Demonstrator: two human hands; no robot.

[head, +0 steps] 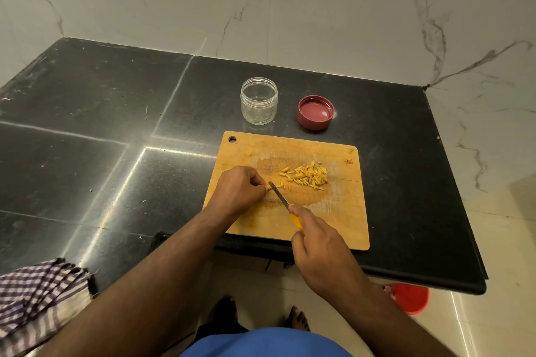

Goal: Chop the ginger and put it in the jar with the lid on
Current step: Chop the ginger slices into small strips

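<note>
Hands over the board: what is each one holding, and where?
Right hand grips the knife by its yellow handle; left hand pinches a small ginger piece at the blade.

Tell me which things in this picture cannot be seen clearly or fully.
- Uncut ginger piece: head view, hidden under the curled fingertips of the left hand.
- Knife handle: mostly covered by the right hand.
- Red container on the floor: partly hidden by the counter edge.
- Checked cloth: cut off by the left frame edge.
</note>
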